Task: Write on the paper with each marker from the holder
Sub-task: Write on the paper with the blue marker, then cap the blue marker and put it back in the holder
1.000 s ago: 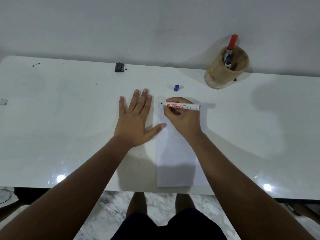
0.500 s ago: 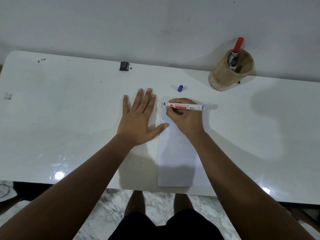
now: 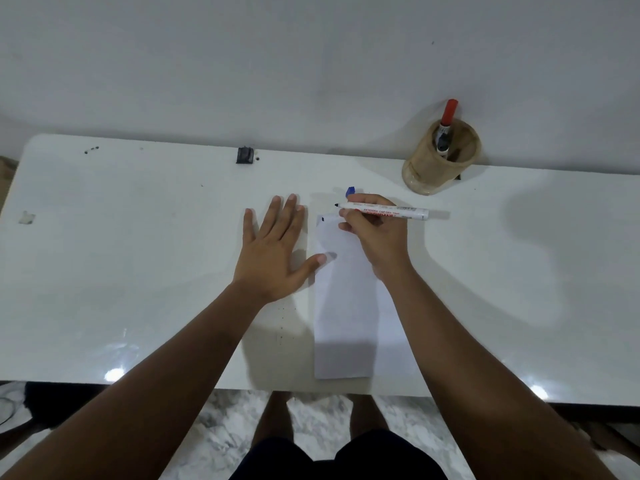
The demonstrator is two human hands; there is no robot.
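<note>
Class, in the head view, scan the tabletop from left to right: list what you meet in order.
Scrap → black clip → left hand → paper → marker in the right hand → holder.

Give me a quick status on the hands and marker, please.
Left hand flat, thumb on paper. Right hand grips uncapped marker. Blue cap beside paper, not blocking.
</note>
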